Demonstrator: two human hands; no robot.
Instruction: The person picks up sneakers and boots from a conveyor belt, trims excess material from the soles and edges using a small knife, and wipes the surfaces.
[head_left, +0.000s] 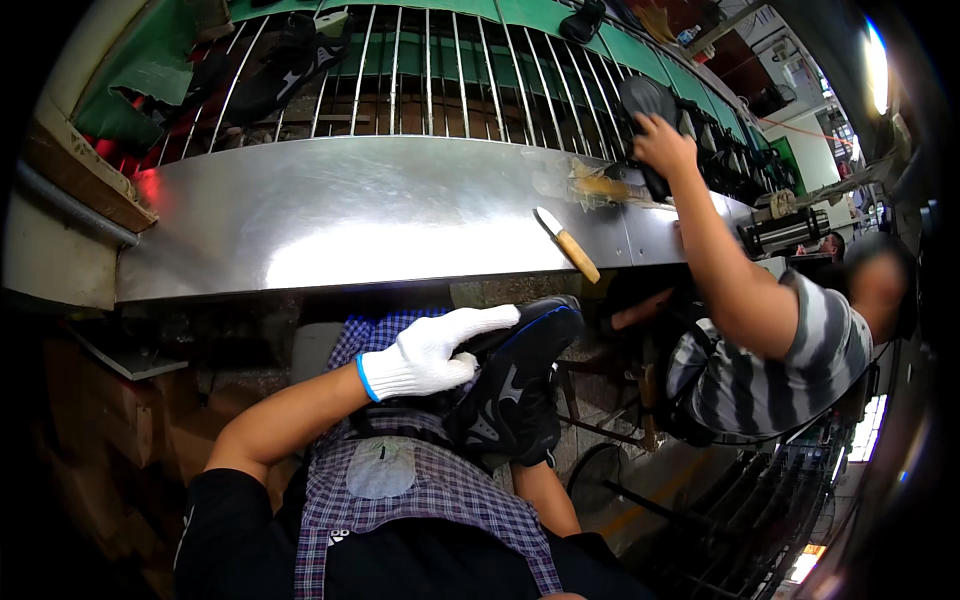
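My left hand (425, 352), in a white knit glove with a blue cuff edge, grips a black sneaker (512, 385) above my lap. Its fingers stretch along the dark sole and the thumb bends on the near side. Grey markings show on the shoe's side, and a blue line runs along the sole edge near the raised toe. My right forearm (545, 497) comes up to the shoe's lower end; the right hand itself is hidden in or behind the shoe. A knife with a wooden handle (578, 256) lies on the metal ledge beyond the toe.
The shiny metal ledge (330, 215) crosses in front of me, with a rack of metal rods (440, 75) behind it. Black shoes (290, 70) lie on the rack. At right, a co-worker in a striped shirt (780, 360) reaches over the ledge, a hand on a dark shoe (648, 98).
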